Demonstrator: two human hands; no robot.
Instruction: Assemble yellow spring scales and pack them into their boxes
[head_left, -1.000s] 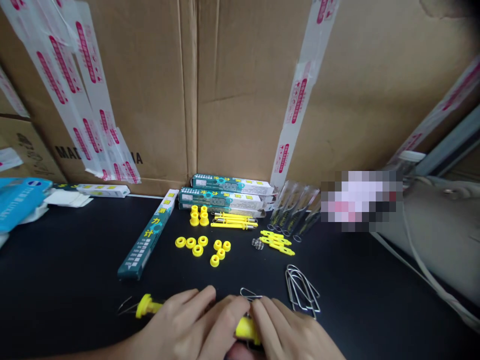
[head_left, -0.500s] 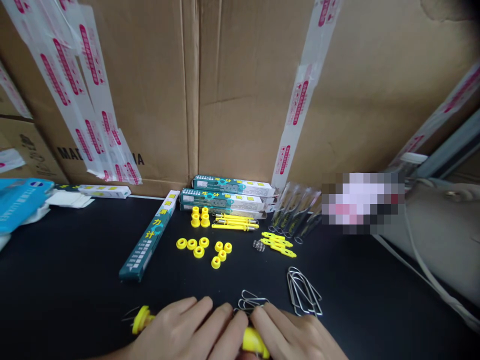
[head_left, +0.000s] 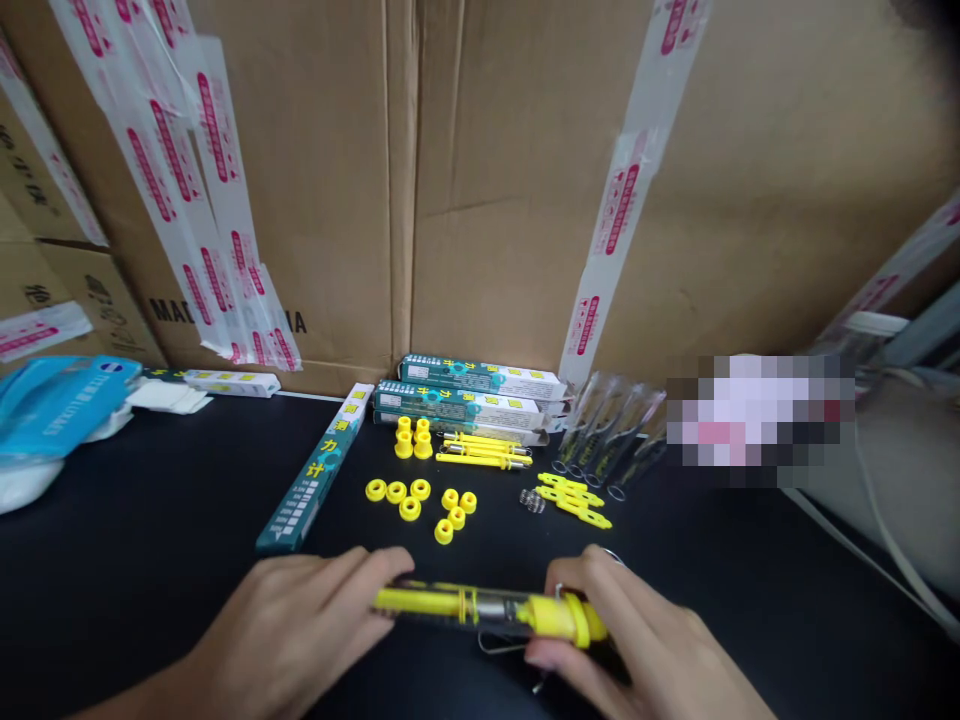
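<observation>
Both my hands hold one clear tube with a yellow core and yellow end cap, a spring scale (head_left: 480, 606), level above the black table (head_left: 150, 540). My left hand (head_left: 300, 625) grips its left end with the fingers curled round it. At the yellow cap end, my right hand (head_left: 637, 645) pinches the tube between thumb and fingers. A wire hook (head_left: 499, 645) shows just under the tube. Beyond the hands lie several yellow rings (head_left: 409, 495), yellow rods (head_left: 484, 450) and flat yellow strips (head_left: 574, 495).
Long green boxes (head_left: 315, 470) lie left of the parts, with more stacked (head_left: 472, 395) at the back. Clear empty tubes (head_left: 611, 430) lean at the back right. Taped cardboard cartons (head_left: 487, 180) wall the far side. A blue packet (head_left: 52, 405) lies at the far left.
The hands have lifted and drawn apart, so the tube now shows between them. The view has shifted, and the pile of wire hooks at the right is covered by my right hand.
</observation>
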